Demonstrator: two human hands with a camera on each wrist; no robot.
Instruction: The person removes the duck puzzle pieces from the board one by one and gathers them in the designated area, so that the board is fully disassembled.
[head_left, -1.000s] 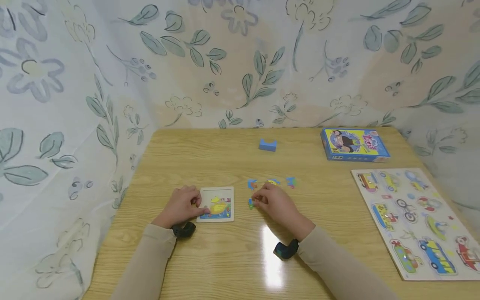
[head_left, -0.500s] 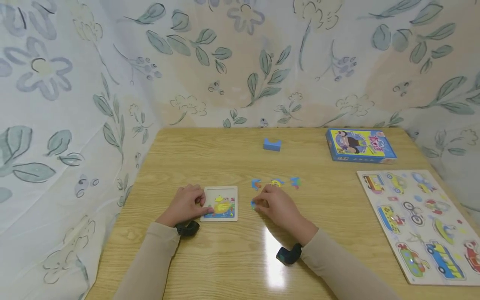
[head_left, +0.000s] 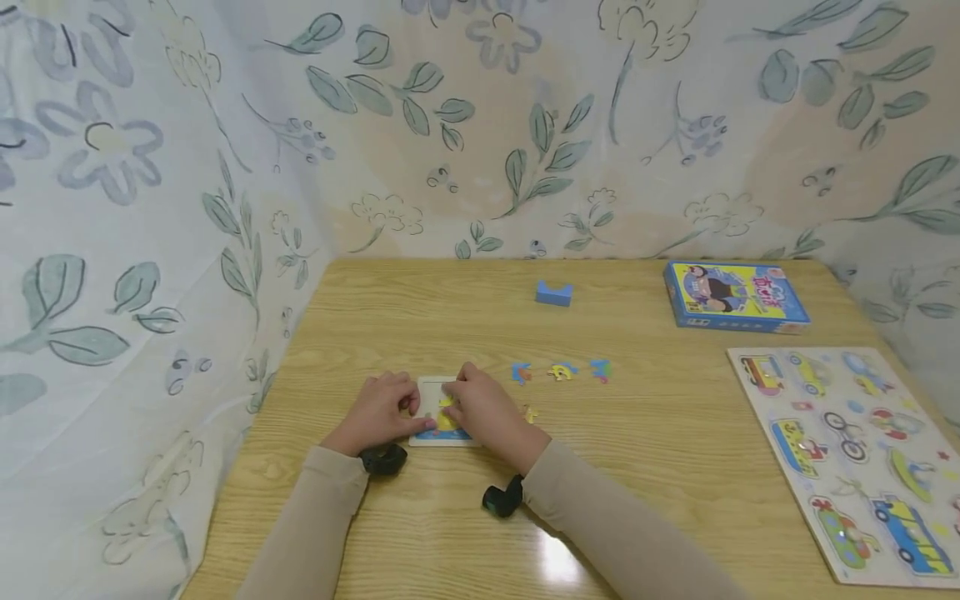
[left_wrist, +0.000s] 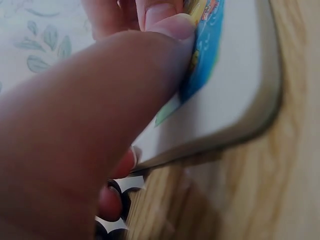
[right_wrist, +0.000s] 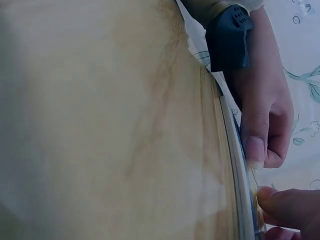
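Note:
A small square jigsaw puzzle tray (head_left: 429, 395) with a partly filled yellow duck picture (head_left: 444, 423) lies on the table. My left hand (head_left: 378, 415) grips its left edge, thumb on the picture, the other fingers curled beside the frame. My right hand (head_left: 487, 412) reaches over the tray's right side, thumb and fingers pinched together at the picture. The piece they pinch is hidden in the head view. In the left wrist view, right fingers (left_wrist: 159, 14) meet the left thumb beside the blue and yellow picture. The right wrist view shows both hands at the tray edge (right_wrist: 234, 165).
Behind the right hand lie loose puzzle pieces: an orange and blue one (head_left: 521, 372), a yellow one (head_left: 561, 372) and a blue-green one (head_left: 601, 370). Another piece (head_left: 530, 413) shows by the right wrist. Farther off are a blue block (head_left: 553, 294), a box (head_left: 735, 296) and a vehicle puzzle board (head_left: 847, 450).
My right hand has pinched a small blue-green puzzle piece from the table and moved left over the tray. The left hand keeps its hold. The view has shifted slightly.

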